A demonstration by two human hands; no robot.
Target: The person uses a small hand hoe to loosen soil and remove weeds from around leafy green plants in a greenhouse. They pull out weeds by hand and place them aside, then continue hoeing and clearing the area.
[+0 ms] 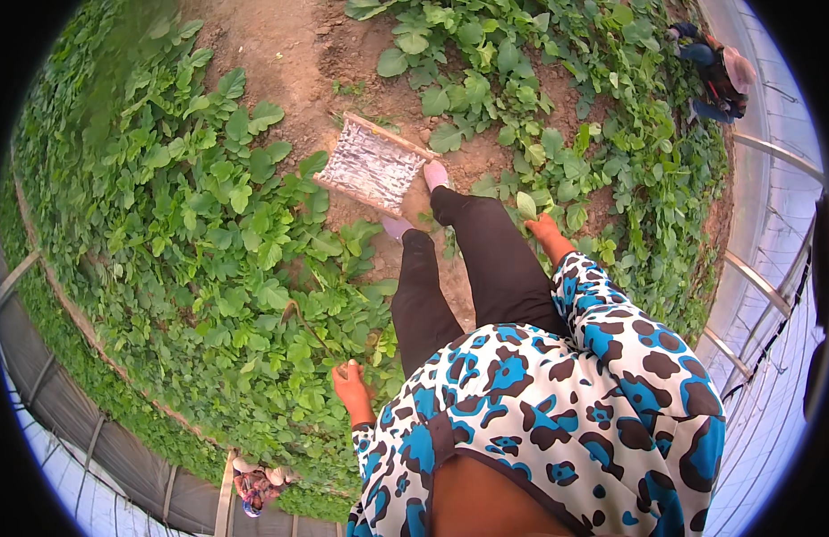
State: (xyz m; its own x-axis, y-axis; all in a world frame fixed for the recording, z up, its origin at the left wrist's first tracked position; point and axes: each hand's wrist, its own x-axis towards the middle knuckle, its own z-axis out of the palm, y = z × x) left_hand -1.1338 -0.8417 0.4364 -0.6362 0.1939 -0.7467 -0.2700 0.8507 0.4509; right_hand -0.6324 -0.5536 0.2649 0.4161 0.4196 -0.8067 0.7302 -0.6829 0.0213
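My left hand (351,388) is closed around the handle of a thin hand tool. Its small curved metal head (291,311) hangs over the leafy plants at my left, and the exact kind is hard to make out. At my right side, my right hand (547,232) has its fingers closed, with a pale green leaf (526,206) at the fingertips that looks pinched there. Before my feet a whitish patterned sheet (375,163) stretches between two wooden poles on the soil. My right shoe (436,176) and left shoe (396,227) are close to the near ends of the poles.
Dense broad-leaved plants (206,235) grow at my left, and more plants (575,134) at my right. A bare soil path (273,54) runs ahead. One person (720,77) crouches at far right, another (257,484) at lower left. Greenhouse frame bars (757,282) line the side.
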